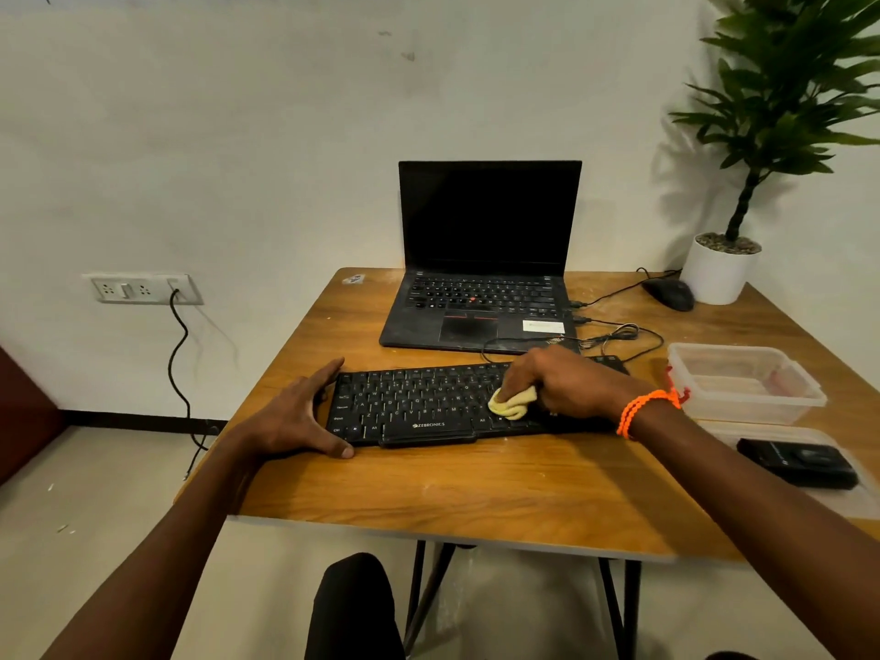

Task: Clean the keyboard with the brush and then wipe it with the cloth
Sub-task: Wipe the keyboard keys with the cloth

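A black keyboard (419,407) lies across the middle of the wooden table (452,493). My right hand (557,383) presses a bunched yellow cloth (510,403) onto the keys right of centre; an orange bead bracelet sits on that wrist. My left hand (295,416) clasps the keyboard's left end, with the thumb at the front corner and the fingers along the far corner. The right part of the keyboard is hidden under my right hand. No brush is in view.
Behind the keyboard stands an open black laptop (481,278) with cables (619,335) trailing right. A mouse (669,293) and a potted plant (724,269) are at the back right. A clear plastic container (743,381) and a black device (800,462) lie at the right.
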